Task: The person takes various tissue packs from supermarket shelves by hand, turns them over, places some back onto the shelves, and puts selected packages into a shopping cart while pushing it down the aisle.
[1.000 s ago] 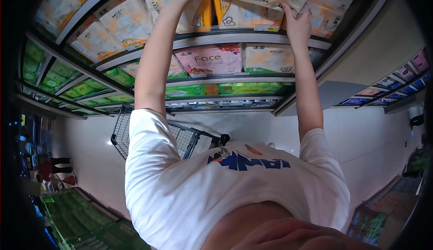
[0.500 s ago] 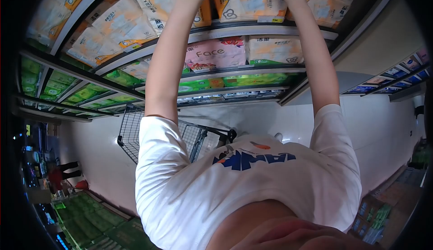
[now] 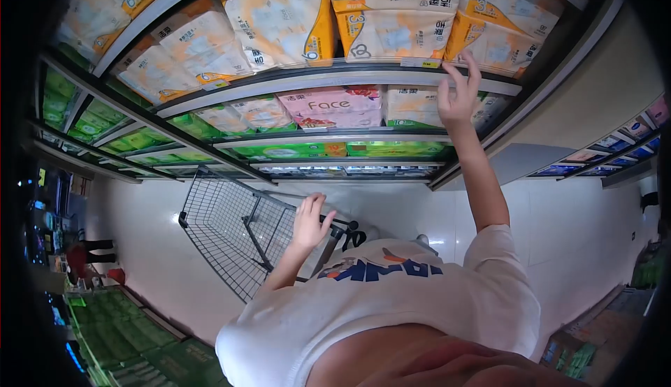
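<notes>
**Left hand brought down from the tissue packs to beside the cart, right hand drawn back to the shelf front**

So, left to right: the left hand (image 3: pixel 311 226) is held low by the handle end of the wire cart (image 3: pixel 222 254), elbow bent, fingers loosely spread. Nothing seems to be gripped; whether the handle is touched can't be told.

Up on the shelf (image 3: pixel 363 78), the big tissue pack (image 3: pixel 276 20) is lined up left of the stacked packs (image 3: pixel 398 34). They'd probably be found light, soft and easily dented, with slippish film, so they're best taken by both sides, not pinched at a corner.

The right hand (image 3: pixel 458 104) is raised, arm partly stretched, grip open with fingers curled a bit. It's placed just by the orange-edged pack (image 3: pixel 498 46), but contact can't be made out. The pink pack (image 3: pixel 335 107) is shelved one level down.
</notes>
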Tool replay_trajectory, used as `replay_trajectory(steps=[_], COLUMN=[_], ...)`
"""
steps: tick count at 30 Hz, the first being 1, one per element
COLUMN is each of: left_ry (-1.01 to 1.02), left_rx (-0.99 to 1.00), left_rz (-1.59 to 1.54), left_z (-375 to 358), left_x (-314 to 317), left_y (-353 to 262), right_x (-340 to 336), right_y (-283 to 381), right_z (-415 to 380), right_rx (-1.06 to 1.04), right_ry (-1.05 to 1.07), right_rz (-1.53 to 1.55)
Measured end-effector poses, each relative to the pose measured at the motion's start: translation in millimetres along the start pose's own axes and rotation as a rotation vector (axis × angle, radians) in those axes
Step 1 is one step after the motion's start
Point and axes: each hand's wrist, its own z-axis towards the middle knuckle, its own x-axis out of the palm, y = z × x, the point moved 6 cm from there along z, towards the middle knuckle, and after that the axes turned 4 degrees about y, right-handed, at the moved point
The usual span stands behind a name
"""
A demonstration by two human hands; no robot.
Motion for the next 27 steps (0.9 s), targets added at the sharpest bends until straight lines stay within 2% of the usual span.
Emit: replay_trajectory(steps=[1,2,3,4,5,6,7,8,10,12,14,16,18,19,20,21,22,23,24,25,27], left_ry=[0.083,-0.027,-0.026,0.122,0.264,0.246,0.23,0.225,0.304,0.294,0.271,0.233,0.056,-0.007,-0.073,-0.013,0.014,0.054,0.088,0.126,0.174], left_rx=[-0.344,-0.438,-0.494,-0.659,-0.809,-0.832,-0.846,-0.946,-1.004,-1.015,-1.068,-1.097,-1.098,-1.124,-1.14,-1.168,-1.178,-1.107,-1.027,-0.979,-0.912], left_rz=[-0.008,-0.086,-0.083,-0.023,0.032,0.081,0.132,0.178,0.154,0.169,0.216,0.22,0.336,0.377,0.426,0.428,0.406,0.361,0.319,0.336,0.35], left_z=[-111,-156,-184,-217,-243,-258,-256,-254,-241,-238,-233,-227,-224,-228,-228,-225,-221,-221,-223,-226,-228], left_x=[24,24,25,34,43,52,53,57,57,60,61,63,65,75,80,80,83,87,94,103,112], left_y=[28,25,16,8,1,8,15,27,32,33,29,22,7,10,11,2,-8,-19,-29,-39,-72], right_x=[6,7,-1,-29,-55,-93,-140,-197,-299,-358,-382,-380,-357,-338,-311,-290,-270,-252,-235,-223,-213], right_y=[-30,-32,-39,-20,-24,-37,-57,-76,-100,-126,-152,-179,-198,-167,-158,-138,-106,-77,-42,-10,59], right_z=[-133,-204,-291,-336,-410,-503,-610,-690,-740,-762,-780,-812,-825,-737,-720,-678,-628,-592,-551,-524,-463], right_rx=[0.207,0.397,0.589,0.549,0.662,0.761,1.119,1.225,1.228,1.189,1.106,0.937,0.676,0.773,0.643,0.749,0.681,0.501,0.34,0.294,0.187], right_ry=[0.328,0.395,0.5,0.687,0.969,1.204,1.489,1.729,2.034,2.118,2.107,2.048,1.934,1.926,1.937,1.81,1.776,1.632,1.586,1.515,1.561], right_rz=[0.182,0.32,0.461,0.37,0.323,0.263,0.138,-0.001,-0.205,-0.27,-0.276,-0.251,-0.201,-0.075,0.044,0.109,0.187,0.355,0.425,0.569,0.704])
